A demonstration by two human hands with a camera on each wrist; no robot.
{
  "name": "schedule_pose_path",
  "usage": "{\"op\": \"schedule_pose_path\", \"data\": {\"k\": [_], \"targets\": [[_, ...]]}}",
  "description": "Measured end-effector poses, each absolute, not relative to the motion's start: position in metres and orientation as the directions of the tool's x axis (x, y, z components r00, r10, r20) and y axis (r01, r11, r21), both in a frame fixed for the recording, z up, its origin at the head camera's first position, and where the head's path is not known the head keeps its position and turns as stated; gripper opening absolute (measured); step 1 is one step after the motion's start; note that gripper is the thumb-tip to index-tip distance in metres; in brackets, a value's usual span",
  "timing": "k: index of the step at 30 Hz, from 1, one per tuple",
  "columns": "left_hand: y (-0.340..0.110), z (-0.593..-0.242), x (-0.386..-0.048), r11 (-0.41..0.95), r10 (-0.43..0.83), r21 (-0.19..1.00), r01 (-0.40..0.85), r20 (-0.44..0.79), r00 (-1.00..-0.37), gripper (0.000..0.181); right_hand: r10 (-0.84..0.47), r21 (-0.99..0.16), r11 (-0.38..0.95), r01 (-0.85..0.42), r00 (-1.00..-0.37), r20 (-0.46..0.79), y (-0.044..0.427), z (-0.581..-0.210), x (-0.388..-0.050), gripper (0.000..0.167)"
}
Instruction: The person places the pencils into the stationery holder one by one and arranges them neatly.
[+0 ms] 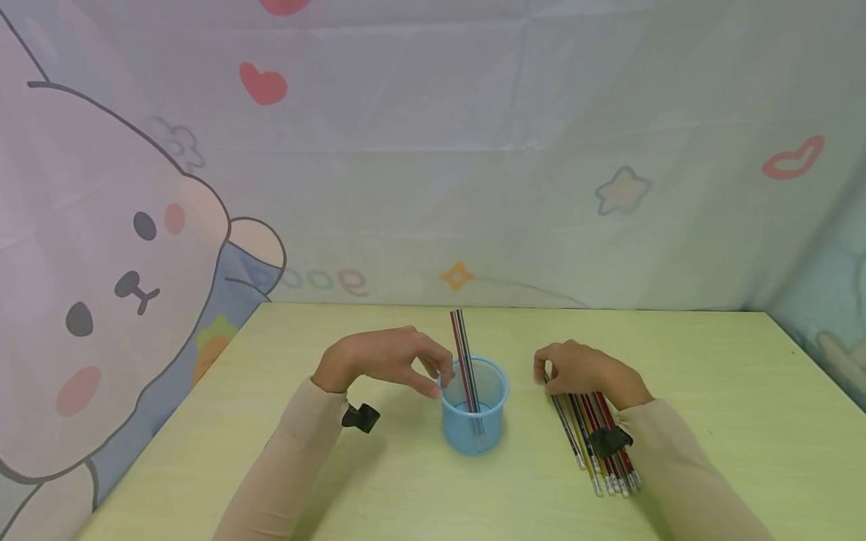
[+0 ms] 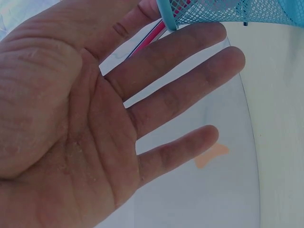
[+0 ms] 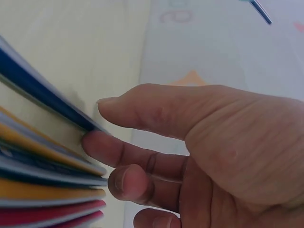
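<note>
A blue mesh cup (image 1: 473,434) stands upright, with several dark and red pencils (image 1: 464,353) leaning in it. My left hand (image 1: 392,359) is at its left rim, thumb and fingertips by the edge. In the left wrist view the left hand's (image 2: 114,109) fingers are spread and nearly straight beside the cup's rim (image 2: 166,14). My right hand (image 1: 585,370) is over the far ends of a row of pencils (image 1: 602,451). Seen from the right wrist, its thumb and index finger (image 3: 102,148) lie on either side of a dark blue pencil's (image 3: 47,92) end, thumb apart from it.
The pale yellow table (image 1: 399,488) extends around the cup and the pencils. Behind it hangs a printed cloth (image 1: 419,188) with a large bear, hearts and a star. White-tipped pencil ends point toward the table's near side.
</note>
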State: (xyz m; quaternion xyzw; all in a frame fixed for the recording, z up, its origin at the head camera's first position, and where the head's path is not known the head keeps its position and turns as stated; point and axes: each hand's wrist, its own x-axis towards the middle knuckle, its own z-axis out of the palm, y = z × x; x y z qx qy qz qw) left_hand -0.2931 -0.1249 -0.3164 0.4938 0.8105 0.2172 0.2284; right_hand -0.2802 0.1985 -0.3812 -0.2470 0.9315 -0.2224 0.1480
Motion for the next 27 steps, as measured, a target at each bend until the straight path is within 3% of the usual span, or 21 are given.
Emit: {"op": "schedule_pose_path", "data": {"k": [12, 19, 27], "targets": [[-0.125, -0.317, -0.294, 0.426, 0.897, 0.575, 0.698, -0.166, -0.41, 0.008, -0.502, -0.413, 0.812, -0.413, -0.855, -0.133, 0.176, -0.396, -0.276, 0.02], [-0.124, -0.317, -0.293, 0.427, 0.897, 0.571, 0.701, -0.168, -0.409, 0.008, -0.578, -0.544, 0.711, -0.446, -0.811, -0.091, 0.178, -0.393, -0.28, 0.011], [-0.122, -0.317, -0.295, 0.401, 0.908, 0.586, 0.704, -0.154, -0.389, 0.007, -0.6, -0.605, 0.607, -0.516, -0.796, 0.077, 0.182, -0.366, -0.279, 0.015]]}}
